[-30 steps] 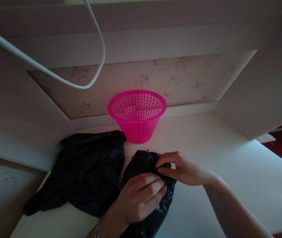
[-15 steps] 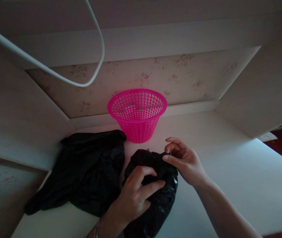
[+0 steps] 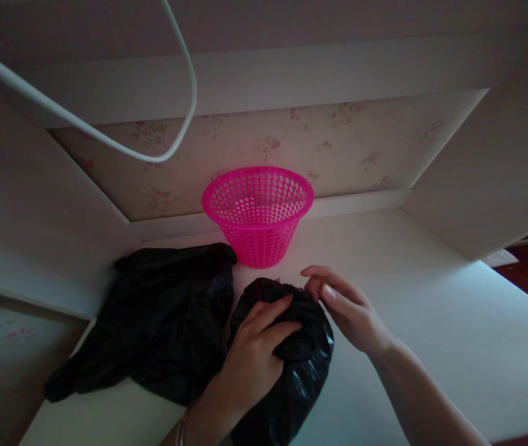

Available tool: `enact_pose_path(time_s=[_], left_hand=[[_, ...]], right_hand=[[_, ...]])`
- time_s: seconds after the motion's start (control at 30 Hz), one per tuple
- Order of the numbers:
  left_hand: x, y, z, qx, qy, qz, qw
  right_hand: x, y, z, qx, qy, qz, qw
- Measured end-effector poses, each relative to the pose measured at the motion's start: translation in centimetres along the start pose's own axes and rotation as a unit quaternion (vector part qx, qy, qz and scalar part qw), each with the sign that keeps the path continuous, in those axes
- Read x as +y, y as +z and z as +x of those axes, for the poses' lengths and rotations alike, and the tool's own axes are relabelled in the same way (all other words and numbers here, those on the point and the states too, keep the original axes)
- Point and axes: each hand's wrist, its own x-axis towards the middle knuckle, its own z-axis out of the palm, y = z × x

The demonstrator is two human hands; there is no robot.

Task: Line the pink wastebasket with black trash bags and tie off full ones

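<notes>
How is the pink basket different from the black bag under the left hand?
The basket is bright pink, but the bag is shiny black. The basket is full of little holes, while the bag looks wrinkly, with no hole pattern. The basket stands upright by itself, but the bag has the left hand on it. Both rest on the same white surface.

So from my end I'm seeing a pink basket (image 3: 259, 244) upright on a white tabletop (image 3: 431, 310), floral wallpaper (image 3: 352, 145) behind it, a crumpled black bag (image 3: 162, 328) lying just left of it, plus some white cable (image 3: 106, 141) looping across the upper left, lol.
</notes>
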Motion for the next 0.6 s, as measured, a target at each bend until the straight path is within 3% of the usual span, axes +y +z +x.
enact_pose_path(time_s=[0.1,0.23,0.37,0.47,0.6], left_hand=[[0.1,0.1,0.1,0.000,0.018,0.001,1.000],[0.3,-0.1,0.0,-0.017,0.013,0.006,1.000],[0.2,0.1,-0.4,-0.015,0.006,0.012,1.000],[0.1,0.2,-0.4,-0.032,0.012,0.010,0.999],[0.6,0.0,-0.3,-0.028,0.038,0.030,0.998]], right_hand=[[-0.7,-0.1,0.3,-0.046,0.052,-0.143,0.987],[-1.2,-0.4,0.5,-0.072,0.040,-0.236,0.968],[-1.3,-0.6,0.6,-0.017,-0.011,-0.231,0.973],[-1.3,-0.5,1.1,0.069,-0.060,-0.191,0.977],[-1.1,-0.1,2.6,0.140,0.003,-0.071,0.988]])
